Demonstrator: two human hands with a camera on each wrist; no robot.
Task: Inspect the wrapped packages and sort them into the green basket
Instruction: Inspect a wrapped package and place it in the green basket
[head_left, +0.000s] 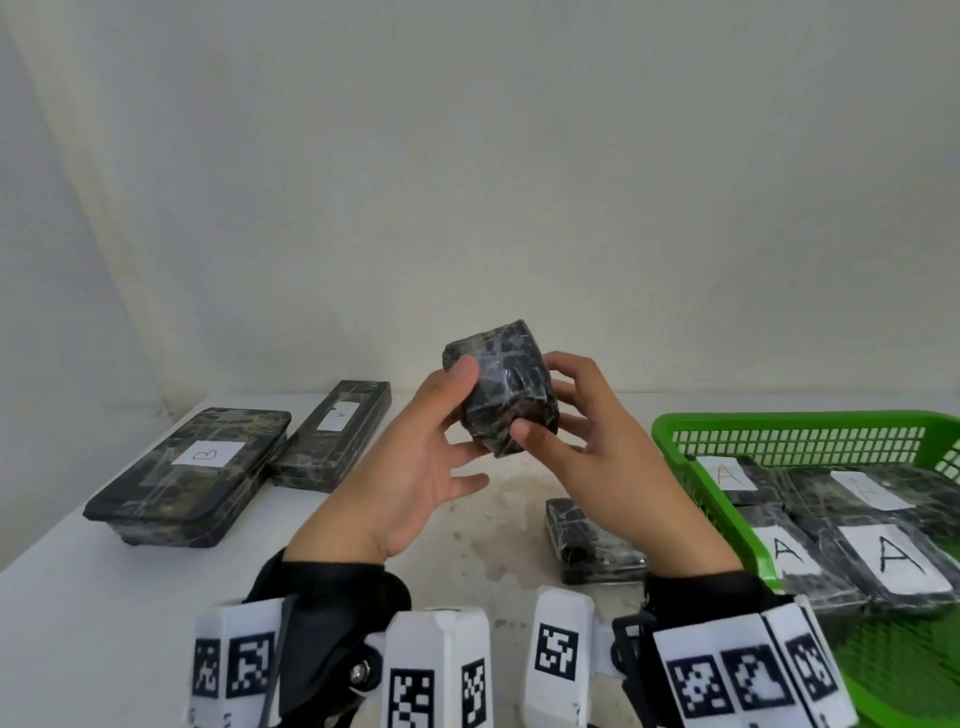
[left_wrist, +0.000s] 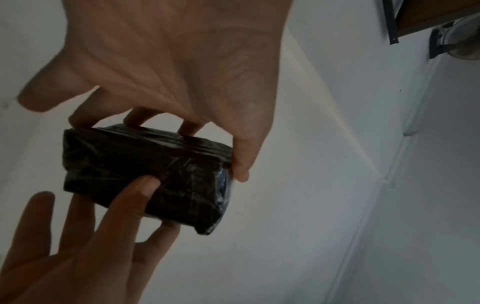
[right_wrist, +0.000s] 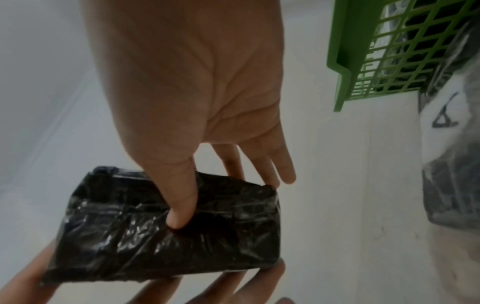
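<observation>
Small dark package (head_left: 501, 387), wrapped in black plastic film under clear glossy tape, creased and catching highlights, held up between left hand (head_left: 415, 462) and right hand (head_left: 592, 441). Same shiny, wrinkled wrapping on large flat package with white paper label "B" (head_left: 189, 475) and long narrow package with paper label "A" (head_left: 335, 434). Matt white paper labels, hand-lettered, also on wrapped packages in green basket (head_left: 841, 540). Green plastic basket (head_left: 691, 478), moulded lattice walls, smooth with slight sheen. White tabletop (head_left: 78, 623), smooth and matt, faintly stained near centre. Black cloth wrist straps (head_left: 332, 587) with white, printed marker blocks (head_left: 436, 670), seemingly hard plastic.
</observation>
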